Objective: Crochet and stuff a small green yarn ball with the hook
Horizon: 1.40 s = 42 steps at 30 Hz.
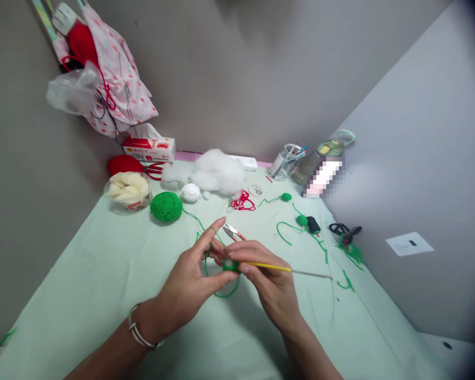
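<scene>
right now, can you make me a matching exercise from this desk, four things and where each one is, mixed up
1. yellow-handled hook
2. large green yarn ball
3. tissue box
4. scissors

A. below the hanging spotted cloth
B. near side of the red yarn tangle
C. in the right hand
D. just left of the small white ball

Pairs: 1-C, 2-D, 3-A, 4-B

Green crochet piece (230,265), yellow hook (269,266) beside it
</scene>
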{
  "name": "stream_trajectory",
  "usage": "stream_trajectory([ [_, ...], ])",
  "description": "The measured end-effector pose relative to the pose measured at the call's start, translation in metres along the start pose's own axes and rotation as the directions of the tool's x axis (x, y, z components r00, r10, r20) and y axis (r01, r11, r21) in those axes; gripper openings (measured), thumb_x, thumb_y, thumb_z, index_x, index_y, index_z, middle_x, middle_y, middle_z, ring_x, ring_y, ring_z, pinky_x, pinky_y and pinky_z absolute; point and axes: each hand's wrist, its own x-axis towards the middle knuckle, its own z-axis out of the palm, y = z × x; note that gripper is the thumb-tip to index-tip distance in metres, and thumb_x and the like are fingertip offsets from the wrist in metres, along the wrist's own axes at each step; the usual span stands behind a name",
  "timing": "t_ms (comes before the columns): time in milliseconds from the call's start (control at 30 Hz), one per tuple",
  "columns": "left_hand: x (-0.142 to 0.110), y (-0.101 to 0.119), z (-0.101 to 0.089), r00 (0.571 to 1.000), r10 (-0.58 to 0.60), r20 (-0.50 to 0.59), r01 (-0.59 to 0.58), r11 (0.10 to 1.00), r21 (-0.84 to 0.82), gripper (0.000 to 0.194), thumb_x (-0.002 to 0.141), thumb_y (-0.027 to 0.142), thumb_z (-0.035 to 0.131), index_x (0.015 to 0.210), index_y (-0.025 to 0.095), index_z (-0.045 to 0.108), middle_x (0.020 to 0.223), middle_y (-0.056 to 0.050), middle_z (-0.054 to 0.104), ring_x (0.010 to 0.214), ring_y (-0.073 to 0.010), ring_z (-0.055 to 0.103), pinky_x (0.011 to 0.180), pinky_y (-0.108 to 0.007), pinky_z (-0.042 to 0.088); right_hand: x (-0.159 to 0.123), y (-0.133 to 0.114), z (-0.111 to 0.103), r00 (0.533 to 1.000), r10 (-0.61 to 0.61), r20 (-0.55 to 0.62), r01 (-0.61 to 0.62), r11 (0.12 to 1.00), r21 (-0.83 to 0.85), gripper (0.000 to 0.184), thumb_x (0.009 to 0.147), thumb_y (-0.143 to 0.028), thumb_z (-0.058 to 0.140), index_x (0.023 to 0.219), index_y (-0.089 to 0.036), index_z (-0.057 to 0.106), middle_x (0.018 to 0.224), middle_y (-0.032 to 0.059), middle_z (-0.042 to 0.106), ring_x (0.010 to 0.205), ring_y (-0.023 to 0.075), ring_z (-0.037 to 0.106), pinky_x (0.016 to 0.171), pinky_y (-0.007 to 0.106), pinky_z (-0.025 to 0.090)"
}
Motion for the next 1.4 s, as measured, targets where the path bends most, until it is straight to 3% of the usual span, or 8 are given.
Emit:
stream_trajectory([
  [100, 0.001, 0.003, -0.003, 0.993, -0.054, 0.103, 0.052, 0.998, 0.021, 0.089, 0.076, 0.024, 0.079, 0.156, 0.030, 0.040, 0.094, 0.002, 0.060, 0.094, -0.0174, 0.057, 0.096, -0.035, 0.046, -0.001, 0.005, -0.001, 0.975, 0.217, 0.053, -0.223, 0.935, 0.274, 0.012, 0.091, -0.038, 0.075, 0.096, -0.031, 0.083, 0.090, 0.0043, 0.080, 0.076, 0.0144, 0.066, 0.076, 0.030, 0.053],
  [200, 0.001, 0.004, -0.001, 0.986, -0.098, 0.135, 0.105, 0.994, -0.042, 0.080, 0.078, 0.024, 0.079, 0.151, 0.029, 0.048, 0.094, 0.002, 0.062, 0.094, -0.0162, 0.058, 0.094, -0.033, 0.048, -0.002, 0.014, 0.002, 0.914, 0.399, 0.071, -0.368, 0.744, 0.558, 0.018, 0.085, -0.043, 0.080, 0.092, -0.027, 0.081, 0.075, 0.0009, 0.074, 0.047, 0.0032, 0.036, 0.047, 0.016, 0.034],
  [300, 0.001, 0.000, 0.003, 0.979, -0.154, 0.131, 0.171, 0.977, -0.128, 0.075, 0.081, 0.030, 0.079, 0.150, 0.029, 0.049, 0.103, 0.000, 0.064, 0.080, -0.0126, 0.060, 0.076, -0.028, 0.052, -0.002, 0.019, 0.005, 0.873, 0.486, 0.052, -0.387, 0.622, 0.681, 0.018, 0.082, -0.038, 0.083, 0.087, -0.022, 0.077, 0.071, -0.0016, 0.068, 0.047, 0.0017, 0.022, 0.043, 0.012, 0.023],
  [433, -0.001, -0.004, 0.004, 0.952, -0.147, 0.267, 0.223, 0.933, -0.282, 0.072, 0.086, 0.031, 0.077, 0.152, 0.034, 0.047, 0.114, -0.002, 0.064, 0.077, -0.0117, 0.066, 0.069, -0.026, 0.054, 0.001, 0.017, 0.007, 0.862, 0.488, 0.137, -0.421, 0.539, 0.729, 0.019, 0.089, -0.040, 0.075, 0.087, -0.022, 0.071, 0.059, -0.0065, 0.053, 0.045, 0.0053, 0.024, 0.043, 0.016, 0.036],
  [567, -0.002, -0.005, 0.002, 0.934, -0.082, 0.348, 0.229, 0.884, -0.408, 0.051, 0.097, 0.034, 0.063, 0.147, 0.030, 0.055, 0.118, -0.006, 0.066, 0.099, -0.0192, 0.069, 0.092, -0.036, 0.056, 0.002, 0.013, 0.007, 0.891, 0.428, 0.151, -0.398, 0.575, 0.715, 0.019, 0.093, -0.039, 0.069, 0.086, -0.021, 0.068, 0.055, -0.0078, 0.046, 0.045, 0.0070, 0.025, 0.045, 0.019, 0.043],
  [733, 0.002, -0.013, 0.005, 0.950, -0.122, 0.287, 0.251, 0.844, -0.474, 0.051, 0.095, 0.032, 0.068, 0.144, 0.026, 0.058, 0.090, -0.001, 0.067, 0.085, -0.0141, 0.066, 0.085, -0.030, 0.054, -0.001, 0.011, 0.008, 0.893, 0.437, 0.110, -0.411, 0.688, 0.598, 0.023, 0.090, -0.042, 0.072, 0.084, -0.020, 0.065, 0.061, -0.0038, 0.057, 0.050, 0.0086, 0.035, 0.048, 0.021, 0.044],
  [933, 0.003, -0.022, 0.004, 0.924, -0.176, 0.339, 0.345, 0.766, -0.542, 0.055, 0.084, 0.018, 0.078, 0.136, 0.027, 0.065, 0.102, -0.003, 0.070, 0.109, -0.0162, 0.064, 0.102, -0.029, 0.045, 0.002, 0.004, 0.007, 0.883, 0.451, 0.131, -0.462, 0.784, 0.415, 0.029, 0.088, -0.044, 0.072, 0.081, -0.017, 0.066, 0.061, 0.0003, 0.064, 0.051, 0.0079, 0.040, 0.050, 0.021, 0.028],
  [1400, 0.002, -0.032, 0.016, 0.968, -0.154, 0.197, 0.209, 0.932, -0.296, 0.070, 0.085, 0.036, 0.075, 0.148, 0.020, 0.048, 0.116, -0.010, 0.068, 0.112, -0.0239, 0.064, 0.102, -0.038, 0.048, -0.006, 0.004, 0.019, 0.809, 0.585, 0.059, -0.557, 0.730, 0.397, 0.032, 0.085, -0.045, 0.074, 0.082, -0.015, 0.066, 0.053, -0.0039, 0.057, 0.042, 0.0049, 0.036, 0.044, 0.020, 0.020],
])
